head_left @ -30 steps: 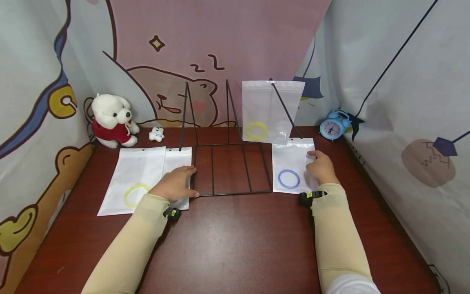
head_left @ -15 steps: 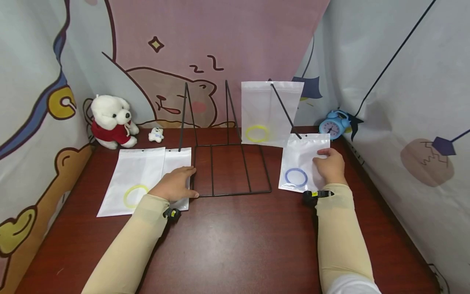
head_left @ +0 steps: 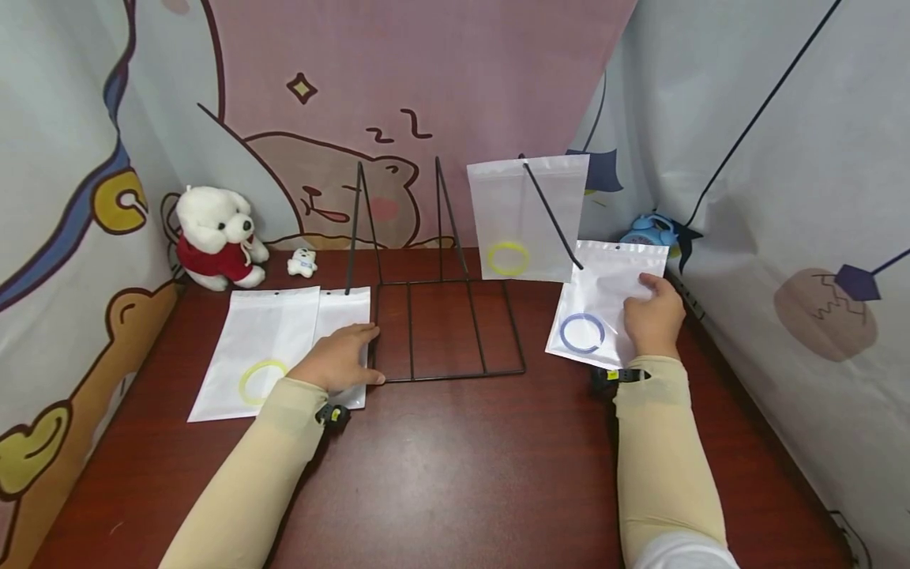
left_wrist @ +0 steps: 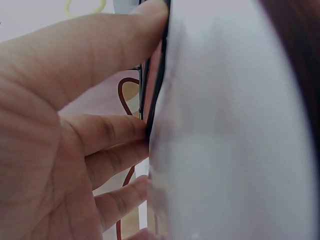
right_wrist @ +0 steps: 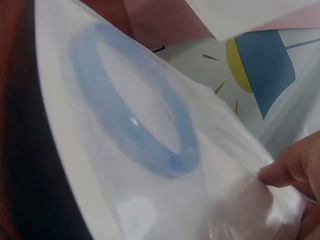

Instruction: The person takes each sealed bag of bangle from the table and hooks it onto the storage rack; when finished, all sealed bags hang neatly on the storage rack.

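My right hand (head_left: 656, 316) pinches the right edge of a white zip bag (head_left: 604, 288) holding a blue ring (head_left: 582, 333), held up and tilted at the right of the black wire rack (head_left: 410, 332). In the right wrist view, thumb and fingers grip the rim of that bag (right_wrist: 150, 195). My left hand (head_left: 334, 359) rests spread at the rack's left edge, over a white bag (head_left: 344, 308); the left wrist view has its fingertips against the black wire. Another bag (head_left: 498, 205) with a yellow ring hangs from the rack's right hook.
A flat white bag (head_left: 277, 324) with a yellow ring lies at left. Behind it sit a white plush bear (head_left: 216, 237) in red and a small white dog figure (head_left: 302, 261). A blue alarm clock (head_left: 650, 229) stands at the back right, partly covered by the raised bag.
My right hand has lifted the blue-ring bag and carried it rightward and up, so that it now partly hides the clock. The hanging bag has swung slightly. My left hand stays put.
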Action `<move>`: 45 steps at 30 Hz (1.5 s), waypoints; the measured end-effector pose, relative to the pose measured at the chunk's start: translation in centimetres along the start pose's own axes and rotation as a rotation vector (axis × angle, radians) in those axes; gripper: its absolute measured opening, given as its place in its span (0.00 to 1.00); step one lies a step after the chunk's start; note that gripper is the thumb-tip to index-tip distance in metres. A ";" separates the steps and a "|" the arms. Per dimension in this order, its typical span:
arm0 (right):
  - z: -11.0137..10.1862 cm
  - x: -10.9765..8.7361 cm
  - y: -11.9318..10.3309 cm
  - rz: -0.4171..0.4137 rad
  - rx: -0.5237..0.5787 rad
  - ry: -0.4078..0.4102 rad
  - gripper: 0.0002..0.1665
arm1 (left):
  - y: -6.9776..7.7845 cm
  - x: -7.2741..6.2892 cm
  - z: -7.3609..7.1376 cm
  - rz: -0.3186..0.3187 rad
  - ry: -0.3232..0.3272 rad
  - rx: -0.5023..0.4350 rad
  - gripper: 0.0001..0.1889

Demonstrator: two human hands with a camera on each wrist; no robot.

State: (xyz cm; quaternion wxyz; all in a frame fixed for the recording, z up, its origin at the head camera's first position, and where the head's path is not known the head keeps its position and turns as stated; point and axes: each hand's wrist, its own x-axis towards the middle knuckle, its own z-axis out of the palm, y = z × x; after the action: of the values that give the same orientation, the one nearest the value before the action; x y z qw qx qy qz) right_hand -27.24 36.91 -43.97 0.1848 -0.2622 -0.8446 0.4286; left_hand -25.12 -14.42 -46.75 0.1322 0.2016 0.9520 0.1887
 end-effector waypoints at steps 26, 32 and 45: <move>0.0 0.3 0.3 -0.251 0.456 0.446 0.15 | -0.1 0.1 0.0 0.009 0.004 0.000 0.49; -0.4 -0.5 -0.7 -0.273 0.531 0.475 0.13 | 0.0 0.0 -0.1 0.005 0.000 -0.002 0.49; -1.2 -1.0 -1.9 -0.336 0.570 0.405 0.13 | 0.0 0.1 0.0 0.007 0.006 0.005 0.49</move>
State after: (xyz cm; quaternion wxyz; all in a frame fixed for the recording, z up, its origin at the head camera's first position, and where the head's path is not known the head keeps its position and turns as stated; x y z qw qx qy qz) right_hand -26.34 36.11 -41.88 0.4810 -0.1374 -0.6692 0.5495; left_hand -25.18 -14.39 -46.79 0.1284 0.2049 0.9520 0.1875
